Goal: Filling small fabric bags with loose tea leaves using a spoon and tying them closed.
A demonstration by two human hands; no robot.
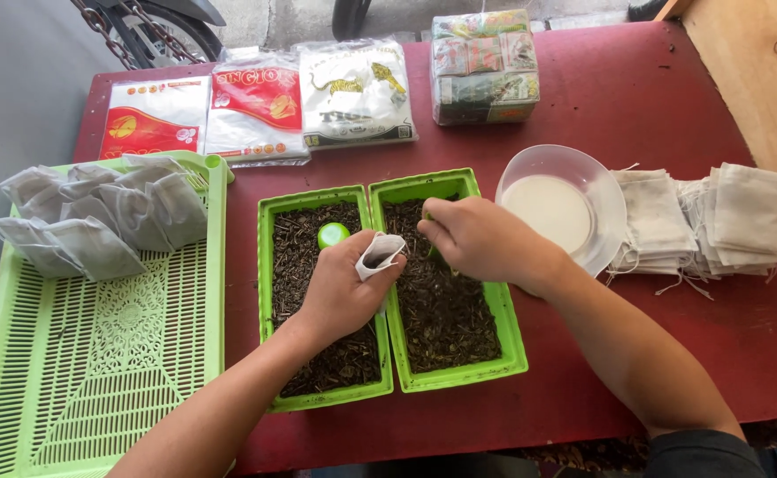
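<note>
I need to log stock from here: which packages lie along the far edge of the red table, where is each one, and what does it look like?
Red-and-white flat packet: far left, glossy, orange emblem.
White-and-red flat packet: next right, overlapping its neighbours, red upper panel.
White pouch: centre, yellow animal picture, dark strip at the bottom.
Clear-wrapped bundle: rightmost, blocky stack of small green, pink and orange packs.
No screens or signs in view.
</note>
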